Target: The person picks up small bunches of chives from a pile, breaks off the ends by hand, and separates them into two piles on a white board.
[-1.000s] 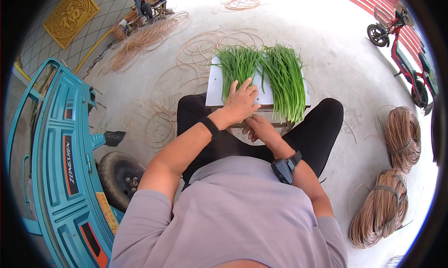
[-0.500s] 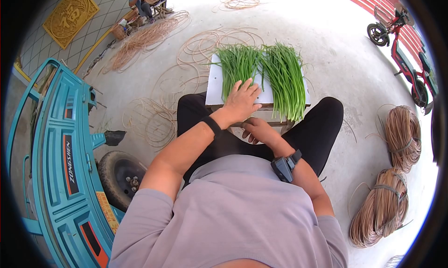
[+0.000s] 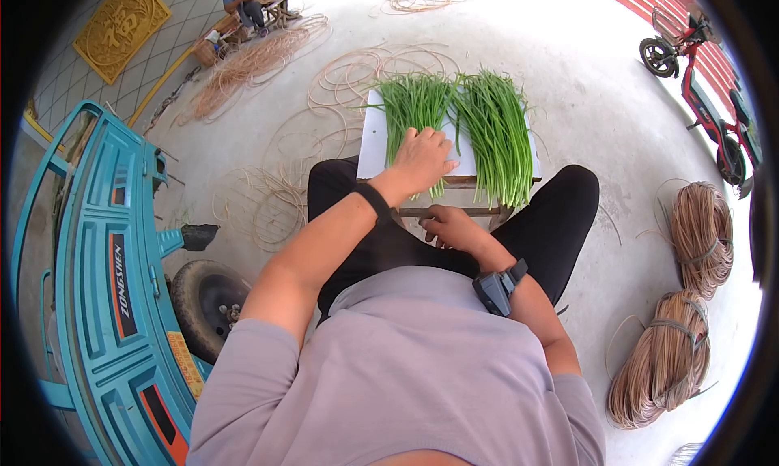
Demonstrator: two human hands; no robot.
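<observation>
Two bunches of long green chives lie side by side on a white board (image 3: 372, 146) set on a low stool between my knees. My left hand (image 3: 422, 158) is over the lower part of the left bunch of chives (image 3: 415, 101), its fingers curled onto the stems. Some stem ends poke out below that hand. The right bunch of chives (image 3: 497, 133) lies untouched, its pale ends hanging over the near edge. My right hand (image 3: 456, 229) hangs in front of my lap below the board, fingers loosely bent and apart, holding nothing.
At the left stands a blue cargo vehicle (image 3: 105, 247) with a wheel (image 3: 207, 310). Loose cane coils (image 3: 268, 198) lie on the concrete floor. Tied cane bundles (image 3: 673, 360) sit at the right, near a red scooter (image 3: 706, 109). Another person (image 3: 251, 4) sits far back with a basket.
My left hand has gone from lying flat with fingers spread to curled on the left bunch. The stem ends beneath it now reach nearer to me. My right hand has hardly moved.
</observation>
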